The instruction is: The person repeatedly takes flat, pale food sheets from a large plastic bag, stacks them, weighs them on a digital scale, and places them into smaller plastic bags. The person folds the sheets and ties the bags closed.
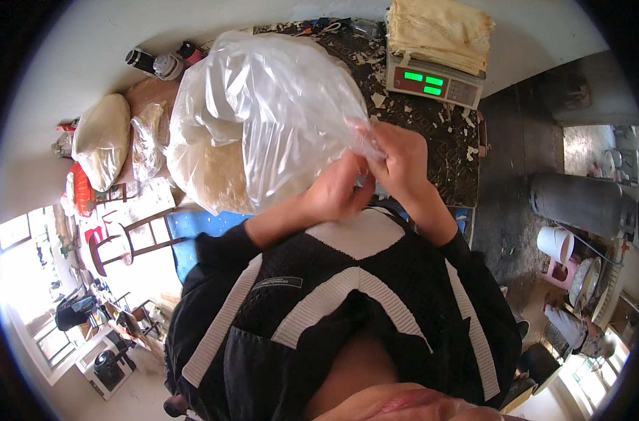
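A large clear plastic bag (293,105) with pale, flat sheets inside lies on the dark worktop before me. Both of my hands are at its gathered right edge, close to my chest. My right hand (401,152) grips the bunched plastic between thumb and fingers. Just left of it and a little nearer to me, my left hand (343,187) has its fingers curled near the same plastic; it is slightly blurred, so its hold is unclear. Beyond my right hand, a digital scale (435,87) with lit green displays carries a stack of folded yellowish sheets (438,34).
Pale flakes litter the dark worktop (451,158). Bottles (167,66) stand behind the bag at the left. Farther left lie a filled plastic bag (103,142) and a smaller one (149,139). A wooden stool (127,239) is on the left; a white bucket (555,244) and another person (577,331) are at far right.
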Demonstrator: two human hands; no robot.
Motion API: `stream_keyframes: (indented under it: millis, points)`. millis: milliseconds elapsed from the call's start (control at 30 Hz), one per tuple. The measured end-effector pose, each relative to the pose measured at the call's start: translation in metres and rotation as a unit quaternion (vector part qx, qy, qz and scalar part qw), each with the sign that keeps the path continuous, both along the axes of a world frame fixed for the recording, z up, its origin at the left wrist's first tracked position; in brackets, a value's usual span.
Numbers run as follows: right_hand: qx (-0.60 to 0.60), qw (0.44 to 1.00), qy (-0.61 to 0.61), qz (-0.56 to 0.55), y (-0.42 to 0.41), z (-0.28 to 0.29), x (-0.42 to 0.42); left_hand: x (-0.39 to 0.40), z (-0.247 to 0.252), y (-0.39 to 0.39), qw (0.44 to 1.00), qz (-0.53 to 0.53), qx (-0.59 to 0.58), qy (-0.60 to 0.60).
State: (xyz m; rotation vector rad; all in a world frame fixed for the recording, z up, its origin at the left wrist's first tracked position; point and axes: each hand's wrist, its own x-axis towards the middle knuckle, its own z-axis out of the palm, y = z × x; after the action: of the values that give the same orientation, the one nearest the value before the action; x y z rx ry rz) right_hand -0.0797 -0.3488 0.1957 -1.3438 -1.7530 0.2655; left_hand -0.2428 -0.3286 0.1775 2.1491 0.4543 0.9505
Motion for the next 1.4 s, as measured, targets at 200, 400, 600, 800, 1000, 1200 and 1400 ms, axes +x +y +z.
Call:
stream_keyframes:
  millis: [200, 400, 600, 800, 1000, 1200, 1400]
  points:
    - [-0.148, 0.974, 0.151, 0.085, -0.069, -0.012, 0.094, 0.027, -0.075, 0.13, 0.932, 0.335, -0.001, 0.135]
    - [-0.111, 0.963, 0.142, -0.202, -0.08, -0.035, 0.228, -0.008, -0.04, 0.155, 0.881, 0.127, -0.232, 0.391]
    - [-0.212, 0.806, -0.361, -0.418, -0.006, -0.033, 0.291, 0.069, -0.03, 0.072, 0.704, -0.297, -0.311, 0.565]
    - [-0.203, 0.946, 0.038, 0.25, -0.003, -0.014, 0.179, 0.114, 0.015, 0.101, 0.693, -0.34, -0.345, 0.534]
    - [-0.531, 0.785, 0.004, 0.32, 0.0, -0.051, 0.255, 0.102, 0.022, 0.183, 0.674, -0.346, -0.212, 0.618]
    - [-0.597, 0.765, 0.058, 0.233, 0.056, -0.061, 0.385, 0.114, -0.058, 0.285, 0.719, -0.246, -0.299, 0.577]
    - [-0.401, 0.846, 0.345, -0.074, 0.215, -0.097, 0.502, 0.206, -0.132, 0.419, 0.93, -0.04, -0.278, 0.235]
